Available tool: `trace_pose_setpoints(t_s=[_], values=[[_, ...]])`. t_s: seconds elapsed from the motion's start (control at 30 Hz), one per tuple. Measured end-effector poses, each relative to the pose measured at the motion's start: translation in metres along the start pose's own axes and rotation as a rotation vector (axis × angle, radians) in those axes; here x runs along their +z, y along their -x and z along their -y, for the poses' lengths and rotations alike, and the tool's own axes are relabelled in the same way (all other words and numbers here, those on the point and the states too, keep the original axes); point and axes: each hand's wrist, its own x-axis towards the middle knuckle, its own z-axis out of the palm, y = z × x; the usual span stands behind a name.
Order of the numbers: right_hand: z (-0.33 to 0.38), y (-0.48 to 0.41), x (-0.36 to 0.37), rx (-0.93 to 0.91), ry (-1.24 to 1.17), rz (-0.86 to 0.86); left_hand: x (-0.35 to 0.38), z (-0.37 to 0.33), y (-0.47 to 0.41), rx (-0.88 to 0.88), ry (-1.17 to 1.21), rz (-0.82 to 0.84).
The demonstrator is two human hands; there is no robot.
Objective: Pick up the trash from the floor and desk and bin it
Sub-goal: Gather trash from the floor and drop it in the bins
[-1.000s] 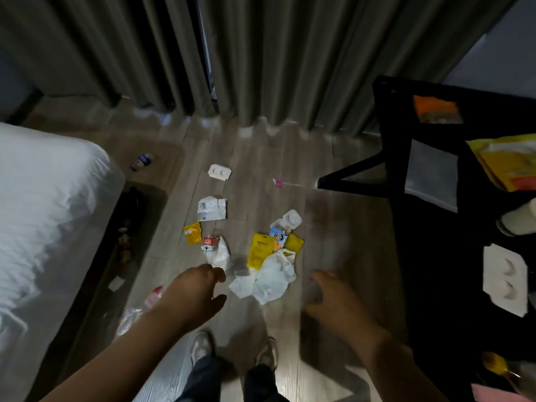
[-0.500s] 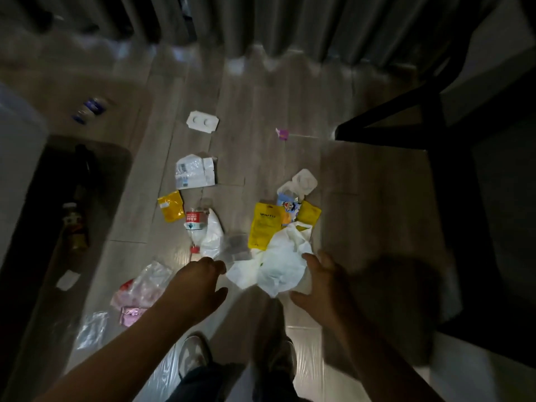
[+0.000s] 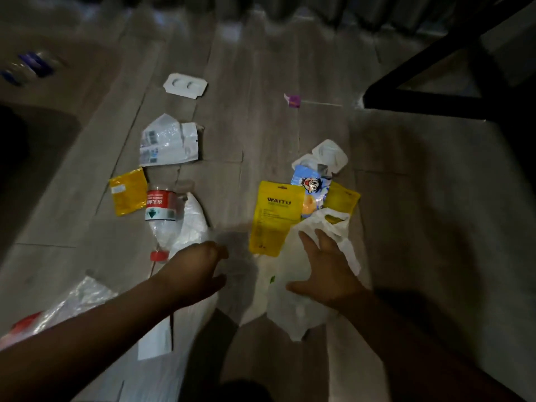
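Note:
Trash lies scattered on the wooden floor. My right hand [image 3: 324,271] rests spread on a white plastic bag [image 3: 293,311], fingers straight. Just above it lies a yellow pouch [image 3: 274,217], with a blue cartoon wrapper [image 3: 311,188] and another yellow packet [image 3: 342,200] beside it. My left hand [image 3: 194,271] hovers low with loosely curled fingers and holds nothing; it is over white plastic [image 3: 191,224] next to a crushed bottle with a red label and cap [image 3: 161,216]. A small yellow packet [image 3: 129,191] lies left of the bottle.
Farther off lie a torn white package [image 3: 169,142], a white blister tray [image 3: 185,85], a white plastic cup tray [image 3: 327,155] and a small purple scrap [image 3: 293,100]. A crumpled clear bag [image 3: 72,306] is at lower left. A black table leg [image 3: 435,100] stands at right.
The view has dropped closer to the floor. My right hand moved forward onto the white bag and spread out. My left hand came down beside the bottle.

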Motion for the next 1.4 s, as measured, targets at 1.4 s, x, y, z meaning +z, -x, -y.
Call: trace_pose_setpoints(t_s=[1.4], values=[[-0.091, 0.014, 0.077, -0.006, -0.296, -0.312, 0.093, 0.000, -0.101, 0.000, -0.151, 0.125]])
